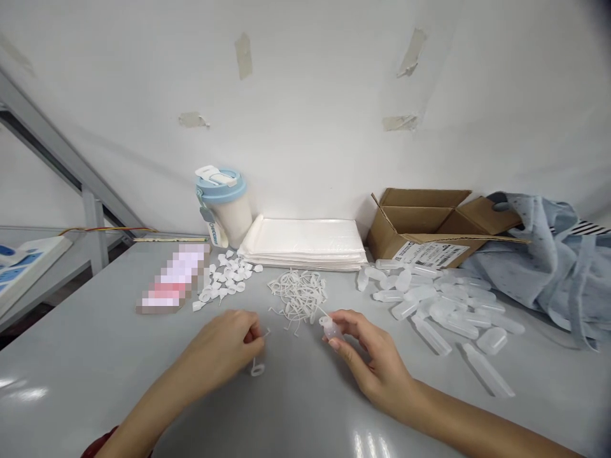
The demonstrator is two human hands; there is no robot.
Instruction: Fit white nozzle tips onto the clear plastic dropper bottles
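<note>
My right hand [372, 356] is closed round a small translucent plastic bottle [330, 328], its neck end tilted up toward the left. Thumb and fingers of my left hand [229, 343] pinch a thin white plastic strap with a ring [258, 369] at its lower end. Between and beyond both hands lies a tangled pile of similar white straps [298, 294]. Small white plastic caps [229, 277] are scattered behind my left hand. To the right of my right hand, several translucent bottles [453, 308] lie loose on their sides.
A grey table [95, 356] carries everything. Along the wall stand a cup with a blue lid [222, 184], a stack of white padded sheets or envelopes [305, 238] and an open cardboard box [420, 229]. Blue-grey cloth [525, 267] lies at right; a blurred-out flat item [174, 280] at left.
</note>
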